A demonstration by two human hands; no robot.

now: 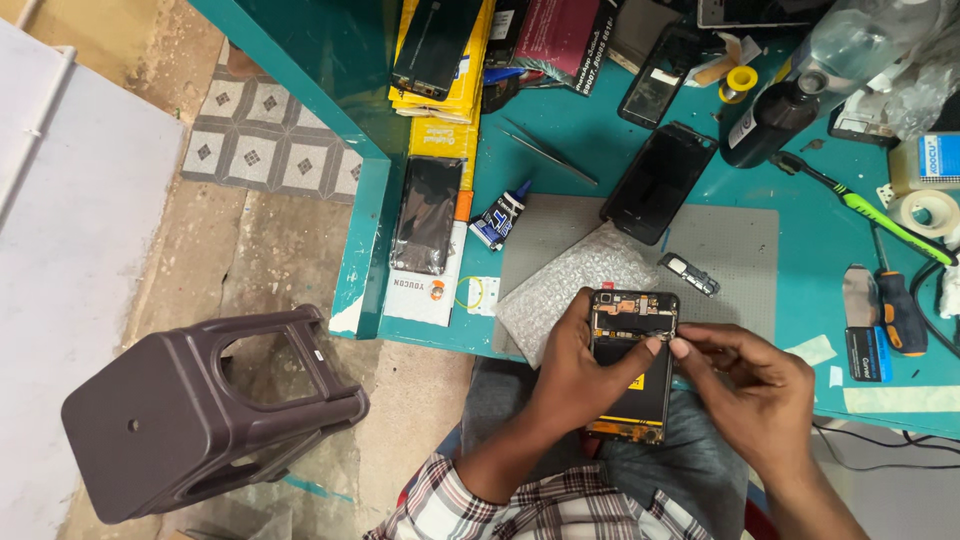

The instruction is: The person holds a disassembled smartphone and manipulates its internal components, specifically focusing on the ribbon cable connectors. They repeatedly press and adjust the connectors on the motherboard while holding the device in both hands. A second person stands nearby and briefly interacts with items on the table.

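L hand (578, 368) grips opened phone (633, 385) w/ thumb across its middle, back cover off, internals exposed. R hand (752, 385) fingertips (680, 347) pinched at phone's upper right edge; content of pinch can't be told. Small metal bracket (689, 273) lies on grey mat (745, 250), above the fingers.

Glossy black plastic stool (200, 410); matt grey mat (740, 250).

Left hand (580, 375) holds opened phone (632, 365); right hand (745, 375) pinches edge.
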